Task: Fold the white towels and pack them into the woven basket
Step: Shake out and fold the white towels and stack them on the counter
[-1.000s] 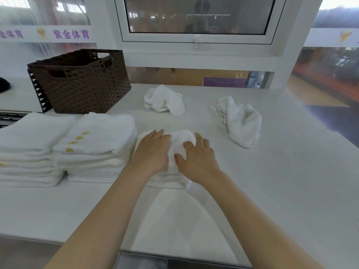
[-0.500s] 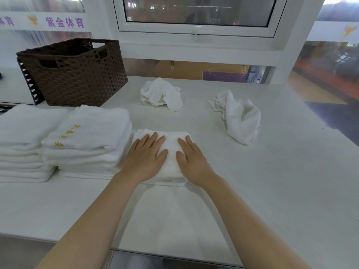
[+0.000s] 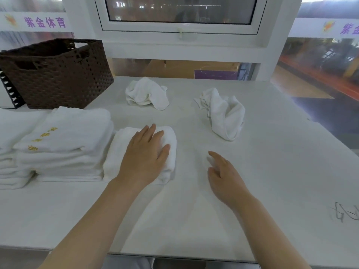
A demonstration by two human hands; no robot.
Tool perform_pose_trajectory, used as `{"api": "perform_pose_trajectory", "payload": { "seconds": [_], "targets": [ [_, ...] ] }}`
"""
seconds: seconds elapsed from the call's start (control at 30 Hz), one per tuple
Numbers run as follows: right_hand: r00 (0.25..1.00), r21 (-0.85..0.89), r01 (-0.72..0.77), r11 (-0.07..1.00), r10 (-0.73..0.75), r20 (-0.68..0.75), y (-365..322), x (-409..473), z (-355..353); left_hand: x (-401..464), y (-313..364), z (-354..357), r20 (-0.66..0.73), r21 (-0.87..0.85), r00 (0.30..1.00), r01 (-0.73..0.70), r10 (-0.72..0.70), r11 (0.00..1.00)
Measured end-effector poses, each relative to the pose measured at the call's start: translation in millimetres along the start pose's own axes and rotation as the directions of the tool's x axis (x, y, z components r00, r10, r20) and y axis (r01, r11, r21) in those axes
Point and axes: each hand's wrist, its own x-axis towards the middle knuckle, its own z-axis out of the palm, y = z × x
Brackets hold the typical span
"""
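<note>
We saw the left hand [image 3: 144, 154] lying flat, fingers [image 3: 150, 131] straight and spread, pressing down on a folded towel [image 3: 120, 152] on the white table [image 3: 272, 171]. The right hand [image 3: 223, 175] was apart from that towel, off to its right, fingers loosely extended and holding nothing; whether it touched the table or hung just above it, we could not tell. The folded towel lay just beside a stack [image 3: 68, 144] of folded towels on its left, the top one carrying yellow embroidered characters [image 3: 41, 137]. A second stack [image 3: 11, 152] stood further left, partly cut off by the frame edge. The basket [image 3: 56, 74], dark brown and woven, stood at the back left of the table behind the stacks; we could not see any towels inside from this angle. Two unfolded towels lay crumpled further back: one [image 3: 145, 94] near the middle of the table, another [image 3: 225, 113] to the right of it, well apart from each other. Behind the table was a white-framed window [image 3: 180, 16], and some pen scribbles [image 3: 345, 214] marked the table near the right edge.
</note>
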Motion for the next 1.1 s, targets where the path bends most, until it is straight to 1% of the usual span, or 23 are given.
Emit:
{"api": "perform_pose_trajectory", "payload": {
  "seconds": [0.07, 0.13, 0.2, 0.23, 0.3, 0.33, 0.4, 0.43, 0.5, 0.57, 0.67, 0.77, 0.87, 0.97, 1.0, 1.03, 1.1],
  "targets": [
    [0.999, -0.063, -0.039, 0.997, 0.038, -0.027, 12.4, -1.7, -9.5, -1.3, 28.2, 11.6, -0.027, -0.032, 0.992, -0.121, 0.12, 0.992],
    [0.996, -0.117, -0.069, 0.991, 0.061, -0.069, 25.2, -4.3, -17.1, -3.5, 55.6, 29.7, -0.019, -0.025, 0.969, -0.245, 0.245, 0.969],
    [0.99, -0.137, -0.101, 0.986, 0.085, -0.116, 35.5, -7.8, -22.5, -6.7, 78.8, 53.9, 0.029, -0.033, 0.945, -0.325, 0.325, 0.945],
    [0.986, -0.134, -0.114, 0.984, 0.096, -0.132, 38.6, -9.5, -24.4, -8.5, 88.3, 65.7, 0.084, -0.052, 0.94, -0.328, 0.332, 0.943],
    [0.985, -0.155, -0.114, 0.981, 0.091, -0.144, 42.1, -13.5, -24.7, -9.6, 98.0, 88.1, 0.204, -0.078, 0.933, -0.288, 0.298, 0.955],
    [0.988, -0.189, -0.095, 0.977, 0.069, -0.14, 42.8, -15.1, -23.0, -8.5, 99.2, 98.1, 0.238, -0.072, 0.93, -0.272, 0.281, 0.96],
    [0.991, -0.251, -0.057, 0.966, 0.024, -0.134, 44.6, -16.1, -19.0, -2.0, 99.3, 112.0, 0.287, -0.059, 0.926, -0.238, 0.244, 0.97],
    [0.99, -0.265, -0.051, 0.963, 0.015, -0.137, 46.5, -14.2, -18.2, 2.7, 98.6, 116.8, 0.311, -0.08, 0.925, -0.203, 0.218, 0.976],
    [0.987, -0.251, -0.057, 0.966, 0.016, -0.163, 48.8, -6.9, -20.7, 14.3, 97.0, 123.9, 0.348, -0.122, 0.918, -0.158, 0.191, 0.98],
    [0.981, -0.179, -0.081, 0.98, 0.047, -0.187, 48.2, 3.8, -25.7, 26.4, 94.2, 129.0, 0.347, -0.126, 0.918, -0.156, 0.191, 0.98],
    [0.978, -0.056, -0.12, 0.991, 0.108, -0.18, 48.1, 28.6, -29.4, 46.5, 89.9, 134.2, 0.319, -0.144, 0.933, -0.129, 0.169, 0.981],
    [0.972, 0.007, -0.104, 0.995, 0.103, -0.212, 52.4, 56.6, -27.7, 64.2, 87.2, 139.0, 0.275, -0.149, 0.954, -0.08, 0.119, 0.986],
    [0.939, 0.002, -0.016, 1.0, 0.016, -0.343, 55.6, 80.6, -25.2, 72.9, 82.7, 140.2, 0.239, -0.194, 0.967, -0.046, 0.093, 0.98],
    [0.867, -0.058, 0.093, 0.994, -0.109, -0.486, 57.8, 102.0, -22.3, 72.8, 78.2, 141.2, 0.228, -0.244, 0.965, -0.07, 0.127, 0.967],
    [0.855, -0.068, 0.106, 0.992, -0.126, -0.503, 59.4, 109.1, -21.5, 72.2, 77.2, 142.0, 0.219, -0.266, 0.967, -0.068, 0.129, 0.962],
    [0.863, -0.064, 0.094, 0.993, -0.114, -0.493, 61.2, 115.5, -20.6, 72.3, 76.5, 143.0, 0.208, -0.292, 0.971, -0.054, 0.119, 0.955],
    [0.915, -0.072, 0.024, 0.997, -0.051, -0.401, 66.4, 125.5, -18.5, 73.8, 77.0, 145.0, 0.177, -0.334, 0.98, -0.024, 0.088, 0.942]
  ]
}}
